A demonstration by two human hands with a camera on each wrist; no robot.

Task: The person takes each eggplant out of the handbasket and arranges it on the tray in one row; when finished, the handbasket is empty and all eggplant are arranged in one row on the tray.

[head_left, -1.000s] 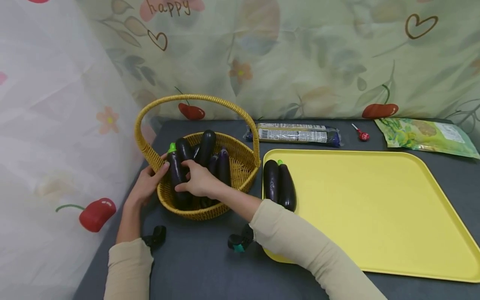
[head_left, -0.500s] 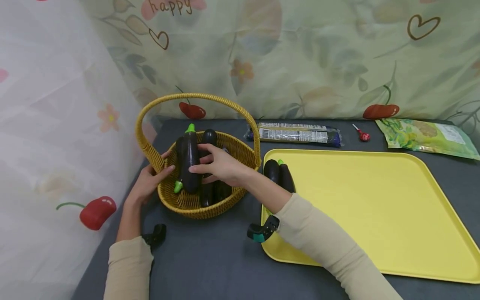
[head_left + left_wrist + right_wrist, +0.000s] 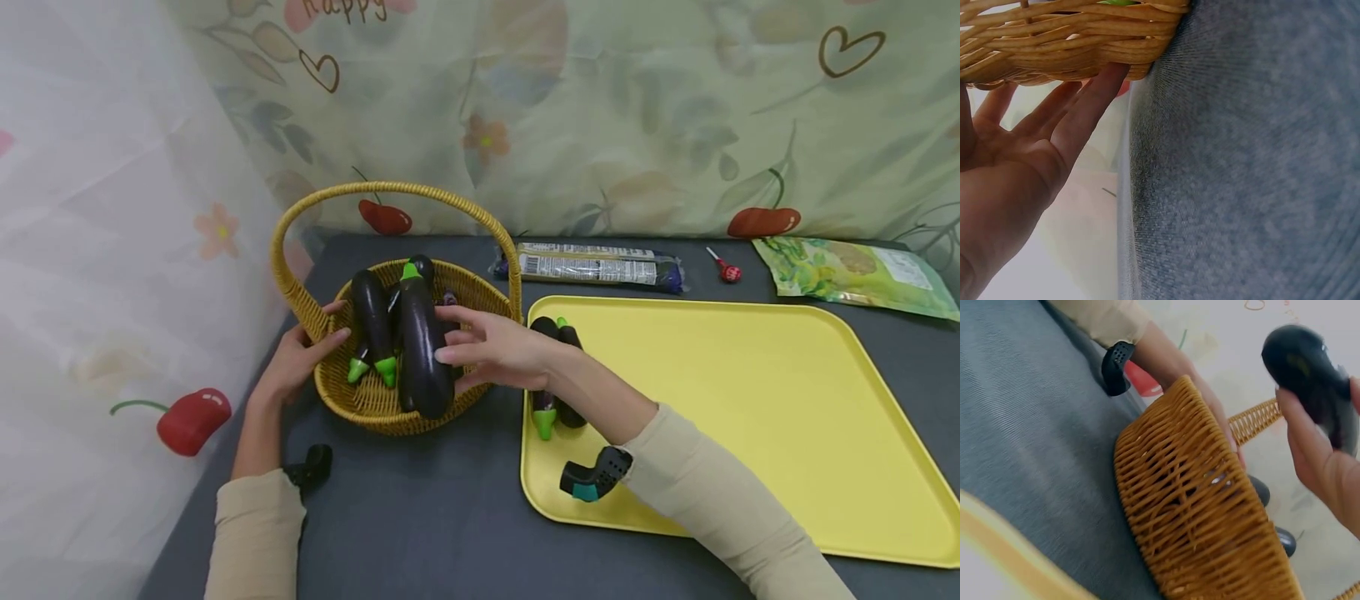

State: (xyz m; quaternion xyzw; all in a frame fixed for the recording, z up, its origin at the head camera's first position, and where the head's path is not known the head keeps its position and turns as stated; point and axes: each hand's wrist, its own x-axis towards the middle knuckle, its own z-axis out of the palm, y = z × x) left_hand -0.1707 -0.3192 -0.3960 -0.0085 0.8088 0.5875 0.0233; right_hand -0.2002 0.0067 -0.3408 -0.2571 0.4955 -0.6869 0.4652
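In the head view my right hand (image 3: 498, 346) holds a dark eggplant (image 3: 423, 346) with a green stem, raised over the yellow wicker basket (image 3: 390, 423). The right wrist view shows this eggplant (image 3: 1307, 369) between thumb and fingers, above the basket wall (image 3: 1185, 487). My left hand (image 3: 294, 362) grips the basket's left rim by the handle's base, thumb inside. Its fingers press the outer side in the left wrist view. Other eggplants (image 3: 372, 317) lie in the basket, some partly hidden. Two more eggplants (image 3: 573, 412) lie on the yellow tray (image 3: 750, 425), partly behind my right forearm.
Behind the tray lie a long plastic-wrapped packet (image 3: 592, 267), a red lollipop (image 3: 727, 271) and a green bag (image 3: 855, 275). The tall handle (image 3: 397, 190) arches over the basket. A fabric wall (image 3: 600, 125) closes off the back, another the left side.
My right hand has lifted the eggplant from the basket's left side and carried it rightward, toward the front rim. Eggplants beneath it have come into view. The left hand stays in place.
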